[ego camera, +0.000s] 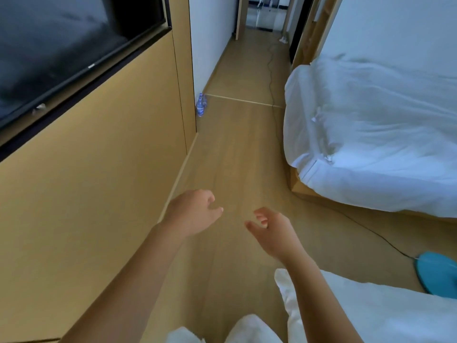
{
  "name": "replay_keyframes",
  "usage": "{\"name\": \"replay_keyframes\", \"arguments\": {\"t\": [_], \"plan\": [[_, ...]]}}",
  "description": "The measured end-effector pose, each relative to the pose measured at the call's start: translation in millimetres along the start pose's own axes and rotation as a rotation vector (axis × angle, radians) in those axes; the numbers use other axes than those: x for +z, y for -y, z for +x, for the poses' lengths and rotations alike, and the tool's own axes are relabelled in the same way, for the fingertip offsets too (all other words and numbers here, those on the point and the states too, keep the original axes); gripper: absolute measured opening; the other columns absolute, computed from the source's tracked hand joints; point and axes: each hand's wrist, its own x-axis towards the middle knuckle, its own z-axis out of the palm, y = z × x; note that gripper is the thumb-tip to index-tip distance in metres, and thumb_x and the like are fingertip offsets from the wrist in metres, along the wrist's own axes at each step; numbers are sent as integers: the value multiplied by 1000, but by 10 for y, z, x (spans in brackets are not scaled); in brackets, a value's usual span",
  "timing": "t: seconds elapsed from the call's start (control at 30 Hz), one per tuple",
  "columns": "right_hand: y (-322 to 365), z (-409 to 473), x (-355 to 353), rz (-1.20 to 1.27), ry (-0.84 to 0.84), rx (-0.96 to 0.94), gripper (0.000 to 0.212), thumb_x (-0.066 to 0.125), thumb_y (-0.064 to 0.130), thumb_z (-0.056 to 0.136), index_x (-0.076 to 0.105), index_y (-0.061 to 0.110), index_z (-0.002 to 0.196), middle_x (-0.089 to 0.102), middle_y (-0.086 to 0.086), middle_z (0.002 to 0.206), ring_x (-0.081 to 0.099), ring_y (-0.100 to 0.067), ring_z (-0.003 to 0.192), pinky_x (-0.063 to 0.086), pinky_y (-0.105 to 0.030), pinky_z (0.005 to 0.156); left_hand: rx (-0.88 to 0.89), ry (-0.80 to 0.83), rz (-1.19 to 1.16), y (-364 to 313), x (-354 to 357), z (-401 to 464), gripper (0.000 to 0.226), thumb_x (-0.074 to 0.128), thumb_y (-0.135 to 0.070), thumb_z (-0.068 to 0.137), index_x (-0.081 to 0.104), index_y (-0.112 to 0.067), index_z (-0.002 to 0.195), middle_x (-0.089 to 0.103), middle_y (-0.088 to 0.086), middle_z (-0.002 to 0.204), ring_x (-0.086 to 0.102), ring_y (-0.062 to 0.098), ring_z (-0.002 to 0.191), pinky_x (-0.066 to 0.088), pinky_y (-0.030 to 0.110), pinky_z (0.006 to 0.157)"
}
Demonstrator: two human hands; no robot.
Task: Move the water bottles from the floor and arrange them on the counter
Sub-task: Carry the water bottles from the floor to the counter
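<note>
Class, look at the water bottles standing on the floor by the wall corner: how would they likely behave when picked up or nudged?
The water bottles look like clear plastic, so probably light and slightly squashy. Standing tall and narrow, they may tip if nudged, then roll on the smooth wooden floor. Fill level is too blurred to judge.

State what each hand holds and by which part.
Nothing is held. The left hand and right hand hang empty; the water bottles stand untouched on the floor.
</note>
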Motion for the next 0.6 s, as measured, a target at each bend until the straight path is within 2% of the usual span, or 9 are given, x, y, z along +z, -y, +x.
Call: {"name": "replay_keyframes", "arguments": {"t": [0.2, 0.37, 0.6], "plan": [[-57, 1366, -370, 15, -11, -21, 44, 59, 39, 87, 56, 16, 124, 60, 1, 120, 56, -13, 107, 41, -22, 85, 3, -15, 3, -242, -66, 1392, 40, 57, -51, 82, 60, -26, 113, 65, -7, 111, 60, 17, 99, 43, 26, 75], [-124, 2630, -861, 12, -10, -32, 41, 60, 37, 86, 57, 14, 121, 61, 0, 117, 56, -14, 106, 42, -24, 86, -40, -36, -20, -674, -200, 2613, 36, 58, -50, 82, 60, -27, 109, 65, -8, 106, 59, 17, 97, 39, 26, 72], [55, 4203, -1377, -13, 47, -92, 41, 59, 39, 87, 57, 16, 121, 61, 1, 117, 56, -15, 107, 43, -26, 89, -137, -58, -61, -1044, -516, 3974, 33, 58, -47, 83, 61, -24, 107, 64, -8, 106, 60, 17, 98, 45, 28, 80]]}}
